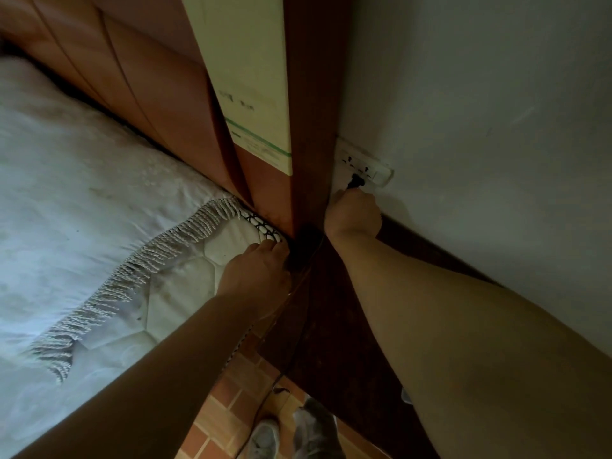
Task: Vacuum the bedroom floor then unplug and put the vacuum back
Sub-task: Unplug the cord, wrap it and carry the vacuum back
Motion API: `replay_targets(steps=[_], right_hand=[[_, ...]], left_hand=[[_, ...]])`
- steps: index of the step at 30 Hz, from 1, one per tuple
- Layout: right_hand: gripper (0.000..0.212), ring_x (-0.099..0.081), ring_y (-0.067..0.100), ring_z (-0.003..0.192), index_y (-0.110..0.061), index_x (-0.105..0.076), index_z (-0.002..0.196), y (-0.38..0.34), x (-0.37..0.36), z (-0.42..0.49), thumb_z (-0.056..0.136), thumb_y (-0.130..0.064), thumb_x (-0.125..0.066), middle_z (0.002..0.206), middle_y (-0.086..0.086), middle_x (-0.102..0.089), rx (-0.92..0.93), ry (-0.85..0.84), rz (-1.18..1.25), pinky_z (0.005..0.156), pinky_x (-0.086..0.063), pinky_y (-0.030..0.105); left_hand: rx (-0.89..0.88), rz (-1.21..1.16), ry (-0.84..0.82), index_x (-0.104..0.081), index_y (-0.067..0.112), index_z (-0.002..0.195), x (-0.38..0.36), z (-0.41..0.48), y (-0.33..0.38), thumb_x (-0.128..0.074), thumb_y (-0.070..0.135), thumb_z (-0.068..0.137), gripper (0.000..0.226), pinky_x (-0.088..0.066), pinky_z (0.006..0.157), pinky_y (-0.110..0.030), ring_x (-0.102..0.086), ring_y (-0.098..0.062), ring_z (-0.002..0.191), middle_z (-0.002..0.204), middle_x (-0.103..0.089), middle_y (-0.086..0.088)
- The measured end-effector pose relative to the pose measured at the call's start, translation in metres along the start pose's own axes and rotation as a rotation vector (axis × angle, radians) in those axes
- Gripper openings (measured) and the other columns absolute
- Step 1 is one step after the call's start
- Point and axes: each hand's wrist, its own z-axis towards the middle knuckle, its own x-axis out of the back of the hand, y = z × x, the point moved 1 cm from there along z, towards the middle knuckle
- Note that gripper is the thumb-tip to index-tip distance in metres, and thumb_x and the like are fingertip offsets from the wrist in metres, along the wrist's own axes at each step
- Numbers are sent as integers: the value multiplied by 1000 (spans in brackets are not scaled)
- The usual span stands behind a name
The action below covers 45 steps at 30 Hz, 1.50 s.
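A white wall socket strip is fixed low on the wall beside the wooden bed frame. A black plug sits in its lower outlet. My right hand is just below the plug, fingers closed on the plug's cord end. A thin dark cord runs down from there toward the floor. My left hand rests on the corner of the mattress, fingers curled over its edge by the cord; whether it grips the cord I cannot tell. The vacuum itself is out of sight.
A reddish wooden headboard and post stand at the back, with a pale yellow box leaning there. A fringed white blanket covers the bed. Brick-pattern floor and my shoes show below. Dark skirting lines the wall.
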Motion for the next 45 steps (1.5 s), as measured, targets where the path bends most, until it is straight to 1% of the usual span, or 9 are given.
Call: replay_targets(steps=[9,13,16,20,25,31,35,41,45], right_hand=[[44,-65,27,87,-8,-67,96,7,-22,-73,108,-39,-39,94,11,-67,-21,-150,126,67,-46,35],[42,-63,24,70,-14,-55,71,9,-8,-124,104,-40,-50,76,7,-63,97,-302,307,65,-53,41],[37,-67,22,66,-13,-59,74,2,10,-163,102,-38,-56,76,6,-68,144,-433,349,68,-57,49],[29,-69,16,72,-18,-58,76,-17,31,-199,102,-32,-57,78,3,-70,232,-507,341,73,-58,45],[30,-68,23,74,-9,-63,79,-58,43,-230,101,-29,-58,75,8,-68,377,-617,323,74,-58,49],[23,-69,20,74,-21,-65,80,-116,35,-300,101,-28,-60,75,2,-70,586,-794,250,77,-58,44],[16,-69,13,74,-21,-67,88,-140,19,-375,101,-29,-61,80,1,-73,686,-924,185,73,-53,32],[14,-72,15,79,-23,-66,90,-154,-29,-523,101,-28,-60,85,1,-74,885,-1096,9,76,-58,37],[19,-74,17,79,-9,-70,99,-158,-53,-642,101,-24,-58,88,4,-76,1051,-1233,-120,76,-60,40]], left_hand=[[55,-2,-67,-53,22,136,12,-32,-10,-35,56,93,57,-48,83,-36,-55,-21,115,127,-58,1],[88,-92,-27,-52,22,135,20,-72,-10,-44,56,97,52,-51,84,-39,-58,-25,113,125,-60,-1],[67,-138,34,-49,22,139,29,-106,-6,-46,50,99,49,-52,85,-41,-60,-25,111,127,-61,-1],[53,-222,49,-52,18,133,41,-154,-7,-28,54,88,63,-51,83,-41,-62,-27,104,118,-64,-3],[197,-362,228,-44,19,143,50,-200,-20,-50,39,99,48,-49,83,-39,-63,-27,109,125,-65,-4],[432,-401,389,-25,27,138,42,-284,-58,-55,25,98,50,-56,71,-45,-69,-34,90,110,-71,-6],[593,-448,480,-33,23,142,28,-359,-79,-51,19,102,44,-54,65,-45,-68,-36,80,113,-69,-6],[838,-488,589,-35,24,140,-28,-501,-115,-49,15,100,43,-52,65,-41,-67,-34,80,113,-69,-6],[1021,-440,643,-41,19,143,-72,-612,-130,-52,7,94,51,-35,63,-33,-66,-36,85,122,-66,-7]])
